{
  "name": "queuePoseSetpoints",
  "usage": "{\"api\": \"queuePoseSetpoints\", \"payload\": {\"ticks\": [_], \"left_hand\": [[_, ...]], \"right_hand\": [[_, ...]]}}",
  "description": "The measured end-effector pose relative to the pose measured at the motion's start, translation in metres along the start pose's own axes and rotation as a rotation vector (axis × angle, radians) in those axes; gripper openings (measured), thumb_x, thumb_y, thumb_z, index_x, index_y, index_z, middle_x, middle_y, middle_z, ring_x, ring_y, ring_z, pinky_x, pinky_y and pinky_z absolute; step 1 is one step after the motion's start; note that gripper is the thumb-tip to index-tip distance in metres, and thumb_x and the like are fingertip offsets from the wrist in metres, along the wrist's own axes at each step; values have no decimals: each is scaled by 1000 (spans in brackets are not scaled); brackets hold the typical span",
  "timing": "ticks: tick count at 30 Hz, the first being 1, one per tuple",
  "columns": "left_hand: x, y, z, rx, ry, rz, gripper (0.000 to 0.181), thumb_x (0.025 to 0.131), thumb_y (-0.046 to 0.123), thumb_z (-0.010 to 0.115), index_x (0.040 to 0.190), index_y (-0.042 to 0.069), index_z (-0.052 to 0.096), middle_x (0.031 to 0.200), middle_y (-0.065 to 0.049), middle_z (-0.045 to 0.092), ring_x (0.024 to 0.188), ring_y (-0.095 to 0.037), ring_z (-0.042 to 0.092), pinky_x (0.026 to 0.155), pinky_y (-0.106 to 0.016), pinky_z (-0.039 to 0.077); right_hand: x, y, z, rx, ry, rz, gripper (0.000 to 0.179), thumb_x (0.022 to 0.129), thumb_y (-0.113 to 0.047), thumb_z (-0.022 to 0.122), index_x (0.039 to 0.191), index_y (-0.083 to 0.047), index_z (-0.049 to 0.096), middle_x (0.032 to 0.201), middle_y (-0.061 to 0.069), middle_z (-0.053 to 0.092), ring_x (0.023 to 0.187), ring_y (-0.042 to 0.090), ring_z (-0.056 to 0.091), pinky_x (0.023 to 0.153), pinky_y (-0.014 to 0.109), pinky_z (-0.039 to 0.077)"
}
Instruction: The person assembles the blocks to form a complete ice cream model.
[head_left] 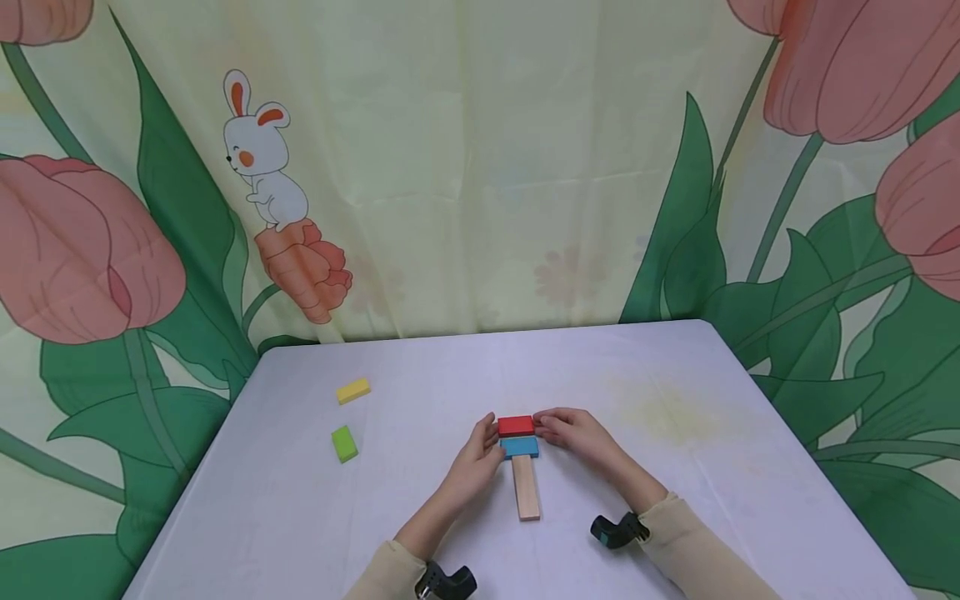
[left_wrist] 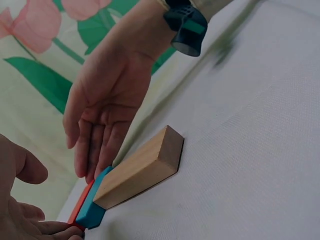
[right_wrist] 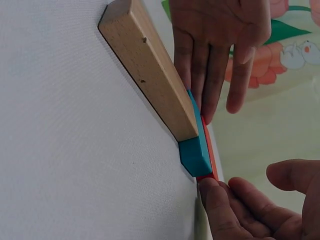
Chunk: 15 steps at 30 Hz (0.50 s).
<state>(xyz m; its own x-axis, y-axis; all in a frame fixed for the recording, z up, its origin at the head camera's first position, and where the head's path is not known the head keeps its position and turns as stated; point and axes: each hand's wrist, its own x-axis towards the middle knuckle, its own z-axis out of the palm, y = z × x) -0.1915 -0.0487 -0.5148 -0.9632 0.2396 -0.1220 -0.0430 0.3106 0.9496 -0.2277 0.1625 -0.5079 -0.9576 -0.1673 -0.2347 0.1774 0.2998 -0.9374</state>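
A red block (head_left: 516,426) and a blue block (head_left: 520,447) lie side by side crosswise on the table. A plain wooden block (head_left: 527,490) runs lengthwise toward me, its far end against the blue one. My left hand (head_left: 472,454) has its fingertips at the left ends of the red and blue blocks, thumb held apart. Opposite it, the fingers of my right hand (head_left: 577,435) reach the right end of the red block. In the right wrist view, fairly straight fingers (right_wrist: 214,82) of the left hand lie along the block ends.
Over to the left on the white-covered table (head_left: 270,500) lie a yellow block (head_left: 353,391) and a green block (head_left: 344,444), apart from each other. Behind the far edge hangs a curtain (head_left: 480,167) printed with tulips and a rabbit.
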Motion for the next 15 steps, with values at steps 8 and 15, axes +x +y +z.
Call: {"api": "queuePoseSetpoints", "payload": {"ticks": [8, 15], "left_hand": [[-6, 1, 0, -6, -29, 20, 67, 104, 18, 52, 162, -1, 23, 164, -24, 35, 152, -40, 35, 120, -53, 33], [-9, -1, 1, 7, -37, 20, 68, 103, 17, 53, 162, 1, 23, 165, -22, 35, 152, -40, 35, 119, -53, 36]], "right_hand": [[-4, 3, 0, 4, -25, -20, 41, 107, -21, 56, 136, 7, 61, 139, 24, 64, 121, 30, 69, 101, 36, 55], [-5, 6, 1, 22, -7, -9, 40, 106, -21, 57, 135, 6, 63, 137, 22, 65, 119, 29, 71, 101, 36, 56]]}}
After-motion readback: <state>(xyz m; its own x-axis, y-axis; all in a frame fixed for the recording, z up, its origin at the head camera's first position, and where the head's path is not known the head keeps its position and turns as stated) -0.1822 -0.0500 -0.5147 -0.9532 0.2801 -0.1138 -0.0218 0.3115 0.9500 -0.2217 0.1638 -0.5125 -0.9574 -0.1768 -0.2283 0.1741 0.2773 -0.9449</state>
